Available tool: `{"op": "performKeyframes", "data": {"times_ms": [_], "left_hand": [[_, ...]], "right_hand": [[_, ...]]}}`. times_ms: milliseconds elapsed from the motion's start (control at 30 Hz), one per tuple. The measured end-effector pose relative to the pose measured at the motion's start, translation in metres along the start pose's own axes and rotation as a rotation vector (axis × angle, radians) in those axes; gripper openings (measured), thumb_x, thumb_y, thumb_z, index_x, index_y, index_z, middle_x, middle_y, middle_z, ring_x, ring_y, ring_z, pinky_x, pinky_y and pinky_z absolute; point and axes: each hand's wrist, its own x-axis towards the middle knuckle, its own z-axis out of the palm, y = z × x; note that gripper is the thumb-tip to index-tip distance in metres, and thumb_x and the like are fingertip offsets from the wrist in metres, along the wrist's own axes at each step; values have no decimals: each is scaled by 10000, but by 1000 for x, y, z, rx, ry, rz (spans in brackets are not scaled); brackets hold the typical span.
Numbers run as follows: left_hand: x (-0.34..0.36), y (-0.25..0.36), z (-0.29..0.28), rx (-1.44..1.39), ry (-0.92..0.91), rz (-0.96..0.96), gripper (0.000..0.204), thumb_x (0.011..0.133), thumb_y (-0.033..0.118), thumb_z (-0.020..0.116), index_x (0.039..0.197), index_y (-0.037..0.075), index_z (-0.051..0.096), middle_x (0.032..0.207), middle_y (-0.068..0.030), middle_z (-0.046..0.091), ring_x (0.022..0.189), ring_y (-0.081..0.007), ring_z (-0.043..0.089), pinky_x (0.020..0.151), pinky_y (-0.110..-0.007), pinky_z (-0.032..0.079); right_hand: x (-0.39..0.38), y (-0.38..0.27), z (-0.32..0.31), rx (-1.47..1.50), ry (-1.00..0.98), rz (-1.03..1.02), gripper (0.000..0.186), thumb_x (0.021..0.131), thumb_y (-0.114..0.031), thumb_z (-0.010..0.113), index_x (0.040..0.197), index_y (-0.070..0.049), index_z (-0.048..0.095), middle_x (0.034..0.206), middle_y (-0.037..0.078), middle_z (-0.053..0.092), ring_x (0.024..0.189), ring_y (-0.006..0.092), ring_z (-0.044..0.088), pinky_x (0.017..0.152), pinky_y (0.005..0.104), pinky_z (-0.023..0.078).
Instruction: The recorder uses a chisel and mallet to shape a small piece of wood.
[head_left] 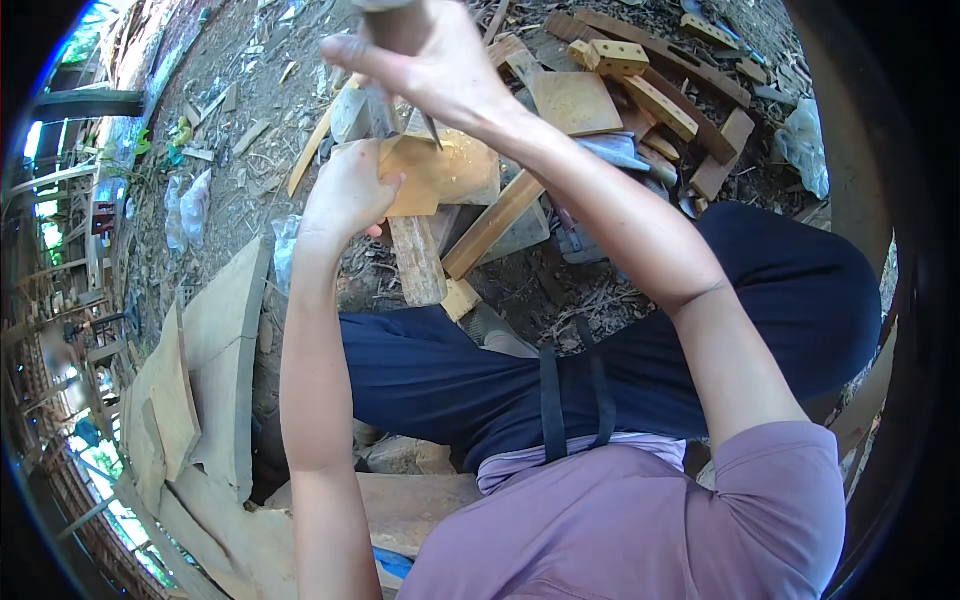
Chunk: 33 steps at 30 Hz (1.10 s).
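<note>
The flat, honey-yellow wooden piece (414,170), lying over a long, weathered wooden bar (417,262), looks stiff, fairly light and unlikely to slip, best held by its side edge. The left hand (345,188) clasps that edge, thumb on top; the right hand (448,70), raised beyond it, grips a thick, grey-brown cylindrical tool (400,26), partly out of view.

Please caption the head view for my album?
Left hand holds a flat yellow wooden piece; right hand grips a grey-brown tool among wood scraps.
</note>
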Motion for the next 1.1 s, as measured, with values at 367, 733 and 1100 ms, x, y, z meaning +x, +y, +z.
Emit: {"op": "performKeyframes", "data": {"times_ms": [367, 733, 1100], "left_hand": [[7, -9, -12, -162, -96, -11, 359, 871, 118, 633, 1165, -75, 556, 884, -156, 661, 578, -185, 674, 431, -272, 561], [-1, 18, -11, -44, -125, 20, 312, 889, 91, 589, 1087, -142, 531, 925, -217, 646, 585, -220, 675, 443, -297, 565], [2, 7, -10, -115, -176, 23, 381, 884, 98, 564, 1159, -155, 493, 910, -209, 622, 612, -214, 667, 441, -287, 563]], "right_hand": [[-36, 34, -19, -146, 131, 52, 251, 801, -257, 701, 836, -17, 636, 746, 63, 663, 697, 118, 622, 673, 305, 505], [-5, 16, -19, -199, 9, -6, 238, 722, -220, 672, 655, -14, 572, 560, 45, 548, 545, 103, 499, 541, 312, 435], [9, 2, 8, -227, -159, 1, 554, 676, -308, 688, 1045, 104, 648, 826, 212, 704, 792, 254, 697, 790, 332, 540]]}}
